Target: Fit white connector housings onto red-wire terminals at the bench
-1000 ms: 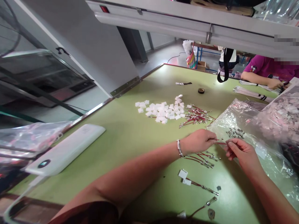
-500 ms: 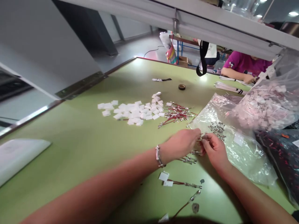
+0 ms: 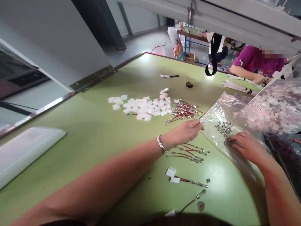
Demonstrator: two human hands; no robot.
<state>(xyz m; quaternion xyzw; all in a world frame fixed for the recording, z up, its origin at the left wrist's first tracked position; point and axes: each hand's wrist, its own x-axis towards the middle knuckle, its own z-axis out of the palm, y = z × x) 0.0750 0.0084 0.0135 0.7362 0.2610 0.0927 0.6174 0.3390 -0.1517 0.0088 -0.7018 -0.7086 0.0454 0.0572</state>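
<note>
My left hand [image 3: 189, 130] is closed in a pinch at the near left edge of a clear plastic bag [image 3: 211, 110]. A short red wire [image 3: 201, 118] with a metal end shows at its fingertips. My right hand [image 3: 250, 147] reaches over the bag with thumb and forefinger apart, its fingertips at the near end of a small pile of glass tube fuses [image 3: 224, 127]. Below my left hand lie several red wires [image 3: 188, 155] with silvery ends. Closer to me, wires with fuses [image 3: 198, 184] join a white connector housing [image 3: 171, 172].
White connector housings [image 3: 143, 106] lie heaped beside a bundle of red wires [image 3: 184, 111]. A roll of black tape [image 3: 189, 84] sits farther back. At right is a bulging bag of white pieces [image 3: 277, 106]. A co-worker in a purple shirt [image 3: 250, 61] sits across the table.
My hands have come apart. The right hand has moved right to the fuse pile, while the left has shifted slightly up, still pinching a wire. The view has shifted a little.
</note>
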